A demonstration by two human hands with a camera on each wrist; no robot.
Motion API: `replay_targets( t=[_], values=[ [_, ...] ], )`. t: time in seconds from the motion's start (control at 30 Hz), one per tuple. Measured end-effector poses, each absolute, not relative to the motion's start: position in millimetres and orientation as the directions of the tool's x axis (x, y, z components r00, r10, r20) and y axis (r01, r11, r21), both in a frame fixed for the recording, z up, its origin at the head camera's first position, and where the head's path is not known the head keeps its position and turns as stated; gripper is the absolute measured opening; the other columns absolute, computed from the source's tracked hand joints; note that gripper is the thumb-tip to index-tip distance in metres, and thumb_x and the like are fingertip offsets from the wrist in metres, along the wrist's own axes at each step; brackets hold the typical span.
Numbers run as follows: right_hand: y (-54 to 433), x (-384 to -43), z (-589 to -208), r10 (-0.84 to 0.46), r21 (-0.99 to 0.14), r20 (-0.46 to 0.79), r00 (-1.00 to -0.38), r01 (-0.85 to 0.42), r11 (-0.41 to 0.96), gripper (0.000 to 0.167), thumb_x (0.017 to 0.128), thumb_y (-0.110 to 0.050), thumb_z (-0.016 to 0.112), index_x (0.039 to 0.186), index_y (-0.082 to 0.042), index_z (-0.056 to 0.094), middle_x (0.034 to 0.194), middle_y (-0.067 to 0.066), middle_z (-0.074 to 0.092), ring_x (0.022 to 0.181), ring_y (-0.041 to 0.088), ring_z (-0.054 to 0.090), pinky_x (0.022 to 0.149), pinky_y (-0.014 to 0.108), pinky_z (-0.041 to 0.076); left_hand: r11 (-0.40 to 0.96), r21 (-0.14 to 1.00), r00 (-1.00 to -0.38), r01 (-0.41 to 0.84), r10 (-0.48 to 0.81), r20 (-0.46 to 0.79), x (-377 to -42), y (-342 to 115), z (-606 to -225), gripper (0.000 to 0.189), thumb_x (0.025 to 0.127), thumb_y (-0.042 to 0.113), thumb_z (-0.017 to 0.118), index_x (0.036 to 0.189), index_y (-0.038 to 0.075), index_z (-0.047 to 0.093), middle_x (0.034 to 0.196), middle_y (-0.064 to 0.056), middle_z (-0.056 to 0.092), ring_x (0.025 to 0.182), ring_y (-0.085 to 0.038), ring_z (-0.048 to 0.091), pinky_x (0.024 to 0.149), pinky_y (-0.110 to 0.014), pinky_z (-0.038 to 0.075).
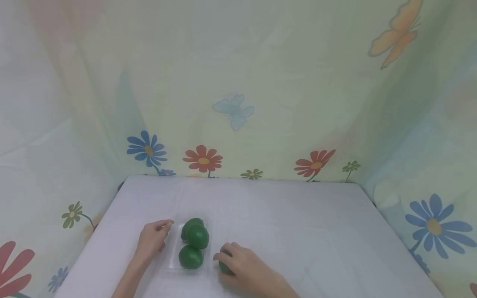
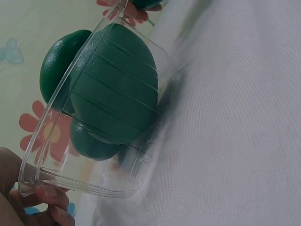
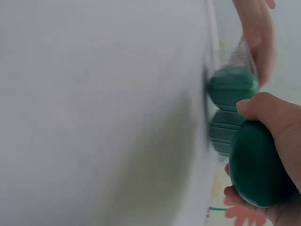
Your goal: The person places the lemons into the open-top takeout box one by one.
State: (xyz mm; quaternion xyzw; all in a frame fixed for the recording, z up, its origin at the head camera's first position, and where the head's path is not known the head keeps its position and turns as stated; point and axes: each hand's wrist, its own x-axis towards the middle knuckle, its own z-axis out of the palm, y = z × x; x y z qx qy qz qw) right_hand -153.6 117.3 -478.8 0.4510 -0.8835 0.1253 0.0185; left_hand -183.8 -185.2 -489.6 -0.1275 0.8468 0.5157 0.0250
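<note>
A clear plastic tray [image 1: 175, 257] rests on the table with three smooth dark green limes in it. One lime [image 1: 198, 237] lies partly over another lime [image 1: 189, 224] at the tray's far end, while a third lime [image 1: 191, 257] sits at the near end. My left hand [image 1: 153, 239] is at the tray's left side; in the left wrist view its thumb and fingers pinch the rim [image 2: 89, 186] at a corner. To the right of the tray, my right hand [image 1: 249, 267] grips another lime [image 3: 256, 165], thumb on one side and fingers around the other.
White cloth covers the table [image 1: 298, 223]. Behind it and at both sides hangs a pale curtain [image 1: 283, 103] printed with flowers and butterflies. The table's far edge [image 1: 238, 179] meets the back curtain.
</note>
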Motion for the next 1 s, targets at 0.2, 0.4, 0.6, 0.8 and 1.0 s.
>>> replay_targets(
  t=[0.2, 0.4, 0.6, 0.8, 1.0],
  values=[
    [109.3, -174.1, -439.6, -0.782, -0.184, 0.228, -0.58, -0.814, 0.551, 0.034, 0.096, -0.03, 0.075, 0.127, -0.02, 0.068, 0.118, -0.001, 0.065, 0.1, 0.007, 0.063, 0.086, 0.015, 0.054, 0.44, 0.863, -0.964, -0.248, -0.202, -0.174, -184.3, -188.6, -488.8, 0.04, 0.105, 0.021, 0.053, 0.135, -0.001, 0.064, 0.075, -0.007, 0.058, 0.046, -0.011, 0.042, 0.047, -0.024, 0.039],
    [84.2, -207.9, -402.1, -0.786, -0.15, 0.364, -0.499, -0.865, 0.479, 0.034, 0.093, -0.026, 0.078, 0.124, -0.017, 0.069, 0.116, 0.002, 0.067, 0.098, 0.012, 0.065, 0.084, 0.018, 0.056, 0.445, 0.865, -0.965, -0.231, -0.215, -0.148, -186.7, -194.8, -485.8, 0.039, 0.104, 0.021, 0.053, 0.134, -0.002, 0.065, 0.08, -0.01, 0.061, 0.046, -0.012, 0.043, 0.047, -0.025, 0.039],
    [43.8, -239.1, -392.2, -0.814, -0.22, 0.244, -0.527, -0.847, 0.483, 0.035, 0.095, -0.03, 0.076, 0.127, -0.019, 0.069, 0.113, -0.002, 0.067, 0.096, 0.009, 0.061, 0.083, 0.015, 0.053, 0.422, 0.87, -0.96, -0.255, -0.22, -0.175, -185.6, -195.2, -495.4, 0.039, 0.104, 0.022, 0.056, 0.134, -0.001, 0.065, 0.081, -0.008, 0.062, 0.046, -0.012, 0.043, 0.047, -0.025, 0.041],
    [-0.4, -267.6, -407.1, -0.819, -0.259, 0.077, -0.569, -0.805, 0.534, 0.037, 0.097, -0.032, 0.073, 0.131, -0.019, 0.068, 0.111, -0.004, 0.066, 0.094, 0.007, 0.06, 0.085, 0.016, 0.052, 0.415, 0.88, -0.964, -0.23, -0.221, -0.148, -188.4, -190.0, -497.3, 0.038, 0.103, 0.02, 0.056, 0.132, -0.001, 0.067, 0.065, -0.004, 0.054, 0.042, -0.011, 0.04, 0.045, -0.025, 0.039],
    [-26.5, -284.8, -429.6, -0.809, -0.238, -0.035, -0.587, -0.781, 0.578, 0.036, 0.097, -0.031, 0.073, 0.13, -0.018, 0.069, 0.11, -0.003, 0.066, 0.094, 0.009, 0.058, 0.085, 0.02, 0.053, 0.389, 0.893, -0.964, -0.225, -0.222, -0.146, -191.0, -184.8, -495.6, 0.038, 0.102, 0.019, 0.057, 0.132, -0.003, 0.066, 0.075, -0.01, 0.064, 0.041, -0.009, 0.039, 0.044, -0.024, 0.038]
  ],
)
